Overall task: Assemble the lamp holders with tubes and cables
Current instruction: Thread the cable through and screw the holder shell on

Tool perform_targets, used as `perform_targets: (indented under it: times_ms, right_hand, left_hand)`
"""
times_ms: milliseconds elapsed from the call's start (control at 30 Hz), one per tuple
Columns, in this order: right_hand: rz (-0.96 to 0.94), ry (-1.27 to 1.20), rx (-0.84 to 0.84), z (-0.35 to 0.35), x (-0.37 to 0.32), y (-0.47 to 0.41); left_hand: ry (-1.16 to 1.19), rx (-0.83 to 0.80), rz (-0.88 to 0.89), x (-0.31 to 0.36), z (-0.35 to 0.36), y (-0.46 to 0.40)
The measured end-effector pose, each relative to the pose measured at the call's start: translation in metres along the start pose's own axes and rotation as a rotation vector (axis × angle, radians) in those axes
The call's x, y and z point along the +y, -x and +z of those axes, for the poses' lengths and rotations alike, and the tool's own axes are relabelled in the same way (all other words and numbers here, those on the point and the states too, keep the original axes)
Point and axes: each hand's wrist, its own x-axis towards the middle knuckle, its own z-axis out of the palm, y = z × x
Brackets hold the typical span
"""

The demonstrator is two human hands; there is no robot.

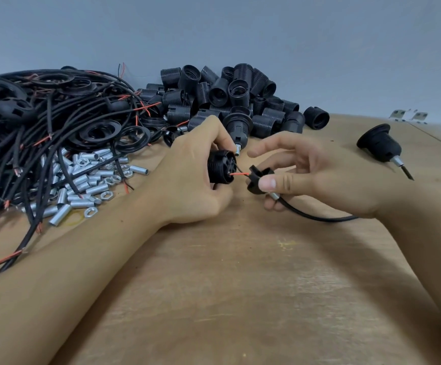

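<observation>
My left hand [187, 177] grips a black threaded lamp holder body [220, 167] just above the wooden table [227, 272]. My right hand [316, 172] pinches a black holder cap [258, 180] between thumb and fingers, a short gap to the right of the body. A red wire [239, 174] and a thin black wire run from the cap into the body. A metal tube [273, 195] sticks out under the cap, and a black cable [316, 216] trails from it to the right beneath my right wrist.
A pile of black lamp holder bodies [229, 98] lies at the back centre. Black cables with red ends and flat rings [29, 122] fill the left. Loose metal tubes and nuts [82, 180] lie by my left forearm. An assembled holder [380, 146] lies at right.
</observation>
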Motion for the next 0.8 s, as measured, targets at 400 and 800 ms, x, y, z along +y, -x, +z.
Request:
perform_targets:
  times_ms: [400,800]
  right_hand:
    - [-0.022,-0.142,0.202,0.020,-0.013,-0.003]
    - [-0.023,-0.280,0.215,0.019,-0.009,-0.006]
  left_hand:
    - [0.025,-0.005,0.129,0.000,-0.002,-0.003]
    - [0.207,-0.112,0.086,0.001,-0.008,-0.001]
